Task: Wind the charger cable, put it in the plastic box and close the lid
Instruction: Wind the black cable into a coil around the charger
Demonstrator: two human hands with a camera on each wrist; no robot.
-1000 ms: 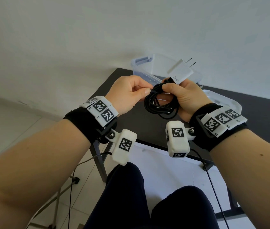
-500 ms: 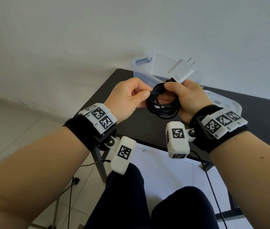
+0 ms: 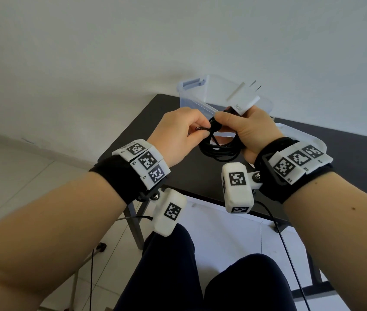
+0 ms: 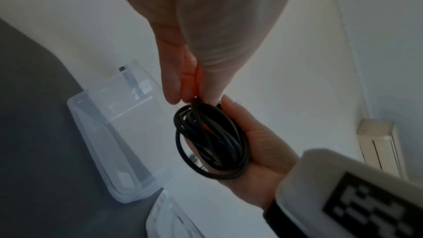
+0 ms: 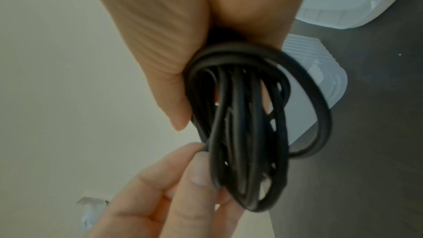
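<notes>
A black charger cable (image 3: 219, 149) is wound into a coil and held above the table's near edge. My right hand (image 3: 248, 129) grips the coil (image 5: 247, 124) with the white plug adapter (image 3: 243, 99) sticking up behind its fingers. My left hand (image 3: 179, 133) pinches the cable's free end, whose metal tip (image 3: 198, 128) shows between thumb and finger, right against the coil (image 4: 210, 140). The clear plastic box (image 3: 197, 95) stands open on the table behind the hands. Its lid (image 3: 308, 140) lies to the right, partly hidden by my right hand.
The dark table (image 3: 346, 158) is small, with its left corner near the wall and its front edge just under my wrists. My knees (image 3: 200, 277) are below it. A thin black wire (image 3: 288, 254) hangs from the right wrist camera.
My left hand has moved closer to the coil and now pinches the cable end against it, the metal tip showing. The adapter has tilted a little more upright.
</notes>
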